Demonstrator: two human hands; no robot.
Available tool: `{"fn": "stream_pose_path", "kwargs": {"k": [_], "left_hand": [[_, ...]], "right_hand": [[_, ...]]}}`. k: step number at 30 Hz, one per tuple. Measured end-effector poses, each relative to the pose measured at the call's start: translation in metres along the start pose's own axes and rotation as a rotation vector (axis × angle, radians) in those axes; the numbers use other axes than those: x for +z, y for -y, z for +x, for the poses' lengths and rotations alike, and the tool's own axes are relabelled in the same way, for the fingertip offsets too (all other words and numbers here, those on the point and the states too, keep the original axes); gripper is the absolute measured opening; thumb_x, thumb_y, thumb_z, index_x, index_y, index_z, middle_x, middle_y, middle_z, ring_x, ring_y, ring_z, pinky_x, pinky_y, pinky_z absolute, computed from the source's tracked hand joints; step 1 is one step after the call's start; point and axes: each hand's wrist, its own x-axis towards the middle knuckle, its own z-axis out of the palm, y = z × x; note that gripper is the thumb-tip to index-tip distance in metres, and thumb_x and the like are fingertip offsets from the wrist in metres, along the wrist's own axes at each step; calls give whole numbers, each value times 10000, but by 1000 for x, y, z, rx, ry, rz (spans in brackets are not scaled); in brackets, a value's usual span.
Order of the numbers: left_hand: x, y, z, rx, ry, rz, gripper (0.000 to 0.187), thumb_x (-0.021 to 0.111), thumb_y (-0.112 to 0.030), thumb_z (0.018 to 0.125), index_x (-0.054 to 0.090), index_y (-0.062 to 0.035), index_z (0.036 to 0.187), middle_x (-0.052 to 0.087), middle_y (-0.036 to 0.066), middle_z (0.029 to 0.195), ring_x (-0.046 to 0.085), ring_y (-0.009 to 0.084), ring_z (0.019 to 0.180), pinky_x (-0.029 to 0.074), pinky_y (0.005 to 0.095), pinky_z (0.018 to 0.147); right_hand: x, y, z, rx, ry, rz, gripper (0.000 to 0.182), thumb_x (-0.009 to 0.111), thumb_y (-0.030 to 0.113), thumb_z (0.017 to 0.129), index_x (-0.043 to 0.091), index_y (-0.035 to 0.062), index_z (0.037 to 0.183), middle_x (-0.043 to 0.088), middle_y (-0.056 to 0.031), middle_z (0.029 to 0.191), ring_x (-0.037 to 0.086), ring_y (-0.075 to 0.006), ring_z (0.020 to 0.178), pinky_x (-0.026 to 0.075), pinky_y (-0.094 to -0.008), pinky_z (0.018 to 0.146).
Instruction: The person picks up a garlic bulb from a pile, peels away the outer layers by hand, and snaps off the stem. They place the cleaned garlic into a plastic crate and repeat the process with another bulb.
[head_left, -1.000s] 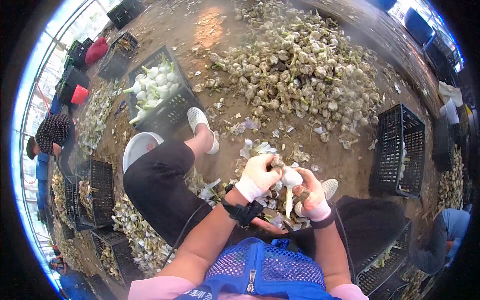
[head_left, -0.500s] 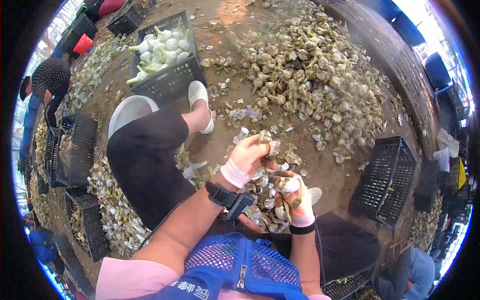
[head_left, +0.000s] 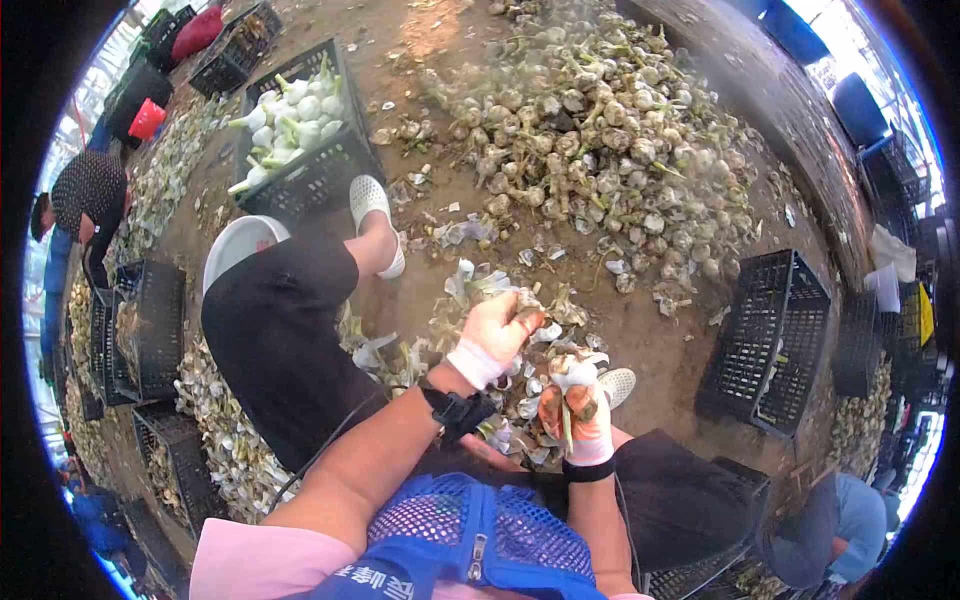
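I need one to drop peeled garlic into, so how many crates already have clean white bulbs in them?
1. The crate of white bulbs sits upper left, just beyond the person's left foot. The black crate at right looks mostly empty; others at the left edge hold darker material, contents unclear.

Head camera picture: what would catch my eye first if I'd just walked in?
Probably the big heap of unpeeled garlic bulbs spread over the dirt floor at the top. Next, the black crate of peeled white garlic at upper left. In the middle, the person's right hand grips a garlic bulb while the left hand pulls away a husk.
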Motion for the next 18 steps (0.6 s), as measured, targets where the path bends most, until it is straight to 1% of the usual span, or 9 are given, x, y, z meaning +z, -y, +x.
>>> {"fn": "stream_pose_path", "kwargs": {"k": [3, 5, 7, 8, 11, 14, 15, 17, 18], "left_hand": [[4, -20, -14, 524, 37, 55, 252, 703, -211, 716, 608, -25, 857, 617, 103, 819, 608, 219, 763, 481, 339, 677], [14, -27, -26, 683, 51, 361, 247, 710, -175, 647, 612, -51, 836, 604, 102, 855, 589, 314, 794, 477, 383, 705], [20, -29, -32, 666, -1, 459, 211, 687, -141, 636, 600, -56, 808, 591, 113, 808, 579, 329, 741, 474, 388, 650], [23, -30, -32, 669, 1, 460, 211, 687, -141, 636, 600, -56, 808, 591, 113, 808, 579, 329, 741, 474, 388, 650], [32, -20, -23, 443, -103, 317, 160, 644, -128, 653, 565, -39, 761, 562, 168, 711, 580, 333, 672, 459, 389, 597], [14, -18, -4, 116, -22, 291, 178, 659, -126, 693, 587, -13, 810, 596, 177, 781, 611, 269, 728, 470, 330, 628], [14, -22, -11, 121, -13, 295, 178, 659, -126, 693, 587, -13, 810, 596, 177, 781, 611, 269, 728, 470, 330, 628], [17, -32, -27, 329, 110, 119, 238, 692, -198, 702, 599, -35, 848, 587, 136, 806, 596, 304, 763, 479, 363, 663], [17, -36, -28, 592, 137, 144, 244, 704, -181, 693, 612, -47, 874, 590, 125, 830, 593, 302, 765, 482, 363, 668]], "right_hand": [[-14, -3, 4, -67, -80, -31, 434, 755, 274, 729, 527, 50, 1023, 602, -88, 722, 570, -190, 540, 455, -277, 437], [-25, -10, 12, -94, -137, 13, 417, 753, 263, 733, 525, 54, 1013, 595, -77, 728, 567, -184, 550, 453, -273, 445], [-33, -16, 16, -133, -260, 79, 384, 749, 241, 741, 520, 63, 993, 582, -56, 740, 561, -171, 570, 448, -267, 462], [-37, -15, 10, -236, -123, -143, 406, 746, 228, 745, 513, 61, 1032, 555, -35, 709, 526, -140, 544, 404, -249, 443], [-18, 12, -9, 24, -19, 61, 451, 748, 235, 744, 503, 58, 1078, 540, -27, 693, 494, -117, 521, 359, -238, 420], [-27, 10, -19, -76, 155, 40, 478, 695, 182, 775, 461, 61, 1174, 568, -48, 803, 525, -134, 544, 394, -249, 415], [-29, 10, -21, -79, 259, 95, 467, 635, 127, 816, 434, 70, 1233, 593, -57, 924, 562, -155, 579, 438, -261, 418], [-29, 8, -21, 8, 74, 191, 501, 654, 162, 813, 421, 77, 1248, 593, -68, 936, 566, -171, 582, 454, -256, 450], [-19, 6, -17, -71, -114, 127, 409, 650, 246, 816, 464, 84, 1143, 575, -68, 782, 525, -173, 507, 397, -256, 401]]}}
